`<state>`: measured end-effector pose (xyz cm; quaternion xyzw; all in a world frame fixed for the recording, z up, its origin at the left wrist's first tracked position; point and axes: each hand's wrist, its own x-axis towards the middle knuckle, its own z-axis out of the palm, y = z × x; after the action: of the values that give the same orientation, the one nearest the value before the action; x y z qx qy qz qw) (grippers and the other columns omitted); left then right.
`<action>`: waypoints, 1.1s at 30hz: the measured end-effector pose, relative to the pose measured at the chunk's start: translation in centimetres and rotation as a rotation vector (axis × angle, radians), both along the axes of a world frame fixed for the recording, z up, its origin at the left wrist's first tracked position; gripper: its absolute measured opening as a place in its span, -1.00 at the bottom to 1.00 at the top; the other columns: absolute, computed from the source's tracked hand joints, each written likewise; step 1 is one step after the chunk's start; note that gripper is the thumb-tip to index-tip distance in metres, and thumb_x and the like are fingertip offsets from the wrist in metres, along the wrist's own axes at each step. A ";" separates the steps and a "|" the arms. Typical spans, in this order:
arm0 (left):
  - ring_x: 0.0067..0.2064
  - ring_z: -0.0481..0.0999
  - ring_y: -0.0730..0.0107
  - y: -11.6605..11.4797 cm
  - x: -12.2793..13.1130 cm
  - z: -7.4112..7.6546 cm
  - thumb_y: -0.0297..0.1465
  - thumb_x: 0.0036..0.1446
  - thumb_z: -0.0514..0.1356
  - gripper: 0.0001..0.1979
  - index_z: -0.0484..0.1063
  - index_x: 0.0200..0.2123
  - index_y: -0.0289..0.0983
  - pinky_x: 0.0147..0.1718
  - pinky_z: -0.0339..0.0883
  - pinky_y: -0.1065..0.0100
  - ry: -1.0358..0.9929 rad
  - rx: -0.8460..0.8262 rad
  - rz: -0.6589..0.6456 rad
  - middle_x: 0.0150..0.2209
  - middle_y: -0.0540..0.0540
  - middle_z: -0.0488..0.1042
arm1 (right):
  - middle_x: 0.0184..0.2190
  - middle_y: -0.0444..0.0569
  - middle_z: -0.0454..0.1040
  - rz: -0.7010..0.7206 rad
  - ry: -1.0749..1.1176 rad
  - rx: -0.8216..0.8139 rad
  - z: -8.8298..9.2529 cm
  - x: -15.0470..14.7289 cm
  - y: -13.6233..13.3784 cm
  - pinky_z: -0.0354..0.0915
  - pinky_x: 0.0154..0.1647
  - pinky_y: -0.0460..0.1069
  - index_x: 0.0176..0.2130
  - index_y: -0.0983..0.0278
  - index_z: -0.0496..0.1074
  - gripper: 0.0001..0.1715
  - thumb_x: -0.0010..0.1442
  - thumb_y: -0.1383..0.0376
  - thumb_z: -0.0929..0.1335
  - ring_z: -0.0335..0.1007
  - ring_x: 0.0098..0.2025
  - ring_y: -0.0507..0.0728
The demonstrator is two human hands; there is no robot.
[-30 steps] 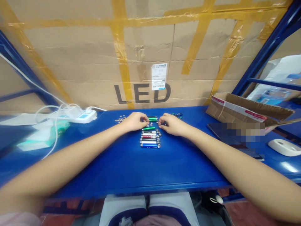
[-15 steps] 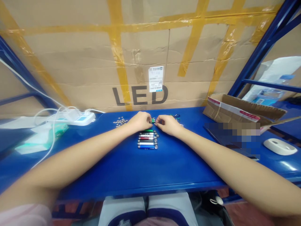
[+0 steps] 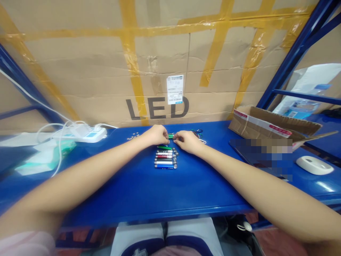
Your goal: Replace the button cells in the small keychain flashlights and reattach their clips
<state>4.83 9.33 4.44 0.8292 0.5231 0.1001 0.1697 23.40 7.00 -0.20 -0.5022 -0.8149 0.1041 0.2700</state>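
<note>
My left hand (image 3: 159,135) is closed in a pinch near the back of the blue table. Facing it, my right hand (image 3: 187,141) has thumb and forefinger pinched together. A green metal tube (image 3: 171,136), like a small penlight, shows between the two hands; whether either holds it is unclear. Whatever sits in the fingertips is too small to name. Nearer to me lies a row of slim penlights, among them a green one (image 3: 164,147), a red one (image 3: 163,156) and a blue one (image 3: 165,166). Small silver discs (image 3: 133,136) lie left of my left hand, partly covered by it.
Cords with clips (image 3: 198,132) lie beyond my right hand. A white power strip (image 3: 97,135) with cables is at left. On the right are an open cardboard box (image 3: 261,124) and a white mouse (image 3: 314,165). A large LED carton (image 3: 106,78) stands behind the table.
The view has shifted slightly. More of the green tube shows between my hands. My left forearm covers more of the silver discs. Both hands stay pinched.
</note>
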 end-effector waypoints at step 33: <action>-0.35 0.58 0.34 1.5 2.2 -0.6 -0.51 -0.09 0.30 -0.84 0.63 -0.37 -0.26 -0.41 0.31 0.44 0.144 0.027 -0.141 -0.39 -0.07 0.64 | -0.35 -0.05 0.59 -0.045 -0.013 -0.064 0.5 0.5 0.0 0.28 -0.30 -0.08 -0.31 0.26 0.50 -0.92 0.17 0.44 0.41 0.45 -0.36 0.07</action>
<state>6.99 10.82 3.89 0.8712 0.4730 0.0350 0.1269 23.91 6.98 0.27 -0.5293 -0.8015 0.1208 0.2508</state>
